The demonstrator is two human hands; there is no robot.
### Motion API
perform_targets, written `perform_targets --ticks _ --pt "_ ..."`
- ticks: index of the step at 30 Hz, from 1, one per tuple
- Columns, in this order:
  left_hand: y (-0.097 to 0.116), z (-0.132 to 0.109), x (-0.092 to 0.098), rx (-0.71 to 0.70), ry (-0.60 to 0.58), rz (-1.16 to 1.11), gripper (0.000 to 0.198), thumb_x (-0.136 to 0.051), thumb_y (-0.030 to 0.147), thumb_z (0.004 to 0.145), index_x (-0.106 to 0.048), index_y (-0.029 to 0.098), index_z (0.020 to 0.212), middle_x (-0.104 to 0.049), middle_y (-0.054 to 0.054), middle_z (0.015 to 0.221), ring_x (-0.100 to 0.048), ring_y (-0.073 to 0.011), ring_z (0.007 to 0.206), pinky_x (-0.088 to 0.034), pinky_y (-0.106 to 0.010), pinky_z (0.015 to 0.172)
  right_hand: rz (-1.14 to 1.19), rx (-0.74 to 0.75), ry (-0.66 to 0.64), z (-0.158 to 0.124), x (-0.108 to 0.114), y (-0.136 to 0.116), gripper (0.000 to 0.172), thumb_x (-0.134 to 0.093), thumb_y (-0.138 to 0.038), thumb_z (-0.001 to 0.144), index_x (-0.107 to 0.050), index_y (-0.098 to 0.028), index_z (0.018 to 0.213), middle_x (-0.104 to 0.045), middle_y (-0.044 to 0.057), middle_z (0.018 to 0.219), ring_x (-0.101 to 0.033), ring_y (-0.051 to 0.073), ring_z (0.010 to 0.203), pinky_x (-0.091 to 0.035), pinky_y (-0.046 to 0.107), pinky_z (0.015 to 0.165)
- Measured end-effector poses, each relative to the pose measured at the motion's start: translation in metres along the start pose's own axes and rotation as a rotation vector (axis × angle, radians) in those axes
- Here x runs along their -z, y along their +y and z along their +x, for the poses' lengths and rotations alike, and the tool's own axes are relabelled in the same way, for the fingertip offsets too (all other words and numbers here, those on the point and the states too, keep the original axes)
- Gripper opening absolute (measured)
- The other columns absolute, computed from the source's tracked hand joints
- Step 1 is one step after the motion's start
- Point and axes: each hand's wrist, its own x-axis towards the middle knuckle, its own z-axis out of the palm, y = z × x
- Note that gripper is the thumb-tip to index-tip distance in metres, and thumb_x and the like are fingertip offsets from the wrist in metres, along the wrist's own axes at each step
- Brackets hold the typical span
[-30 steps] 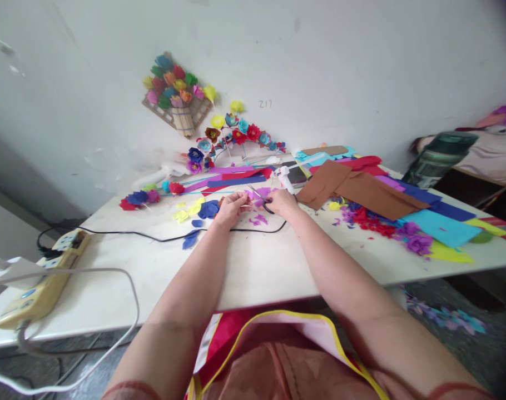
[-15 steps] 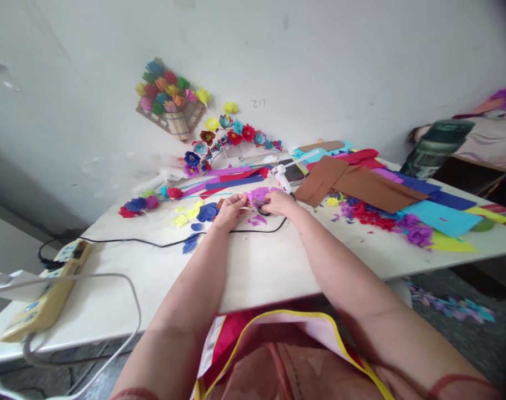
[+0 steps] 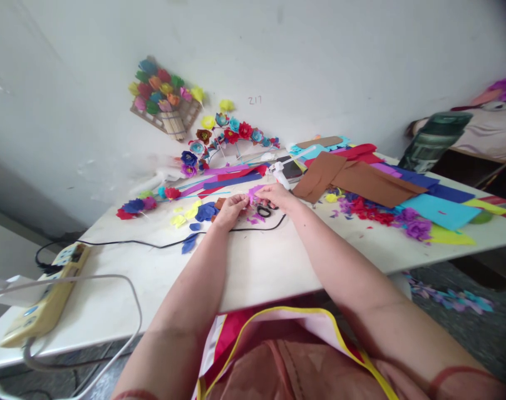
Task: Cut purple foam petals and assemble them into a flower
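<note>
My left hand (image 3: 229,210) rests on the white table (image 3: 253,266) with its fingers pinched together; what they hold is too small to make out. My right hand (image 3: 278,195) is just to its right, pinching a small purple paper piece (image 3: 253,191) lifted a little off the table. Black-handled scissors (image 3: 263,210) lie on the table between the two hands, touching neither. Purple scraps (image 3: 253,219) lie around them, and blue paper petals (image 3: 206,211) sit left of my left hand.
A white glue gun (image 3: 280,174) stands behind my right hand, its black cord (image 3: 153,243) running left to a power strip (image 3: 48,300). Brown paper sheets (image 3: 353,183), coloured sheets and cut scraps cover the right side. Paper flowers (image 3: 223,133) line the wall.
My right hand has laid the scissors down on the table and now pinches a purple paper piece. My left hand has stayed close beside it.
</note>
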Motion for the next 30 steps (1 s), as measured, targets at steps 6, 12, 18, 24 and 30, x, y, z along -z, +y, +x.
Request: perform_targets --ticks 6,12,18,24,30 --pt "-0.0002 0.0002 -0.0019 0.010 -0.010 0.050 0.037 -0.081 0.043 0.058 -0.060 0.015 0.069 -0.058 0.002 0.059 -0.052 -0.0090 0.052 -0.042 -0.022 0.052 0.104 -0.023 -0.054 -0.0026 -0.0002 -0.0014 0.011 -0.069 -0.015 0.075 -0.066 -0.011 0.065 -0.065 0.002 0.059 -0.049 0.006 0.044 -0.026 0.014 0.032" --pt "-0.0004 0.0001 -0.0015 0.010 -0.024 0.065 0.036 -0.080 0.043 0.061 -0.061 0.014 0.071 -0.058 0.001 0.060 -0.053 -0.0096 0.053 -0.042 -0.022 0.052 0.131 -0.038 -0.089 -0.0057 0.0000 -0.0035 0.011 -0.072 -0.013 0.071 -0.065 -0.011 0.063 -0.065 0.002 0.057 -0.048 0.005 0.042 -0.026 0.014 0.032" --pt "-0.0006 0.0001 -0.0011 0.009 -0.027 0.071 0.036 -0.079 0.044 0.062 -0.061 0.014 0.071 -0.058 0.001 0.060 -0.052 -0.0093 0.053 -0.041 -0.022 0.052 0.163 -0.059 -0.092 -0.0060 0.0006 -0.0036 0.006 -0.072 -0.010 0.070 -0.067 -0.010 0.067 -0.066 0.001 0.055 -0.049 0.006 0.042 -0.028 0.014 0.032" --pt "-0.0018 0.0010 0.0000 0.002 -0.039 0.072 0.037 -0.079 0.046 0.061 -0.062 0.014 0.071 -0.058 0.001 0.059 -0.053 -0.0093 0.053 -0.042 -0.021 0.052 0.180 -0.074 -0.087 -0.0041 0.0006 -0.0016 0.008 -0.072 -0.006 0.067 -0.068 -0.011 0.072 -0.067 0.002 0.058 -0.051 0.006 0.042 -0.028 0.014 0.031" --pt "-0.0010 0.0006 -0.0004 0.002 -0.044 0.082 0.036 -0.079 0.045 0.063 -0.063 0.014 0.071 -0.059 0.001 0.060 -0.053 -0.0090 0.053 -0.042 -0.021 0.052 0.165 -0.062 -0.066 -0.0038 -0.0007 -0.0010 0.011 -0.070 -0.002 0.066 -0.068 -0.011 0.071 -0.065 -0.001 0.054 -0.051 0.006 0.040 -0.030 0.014 0.031"
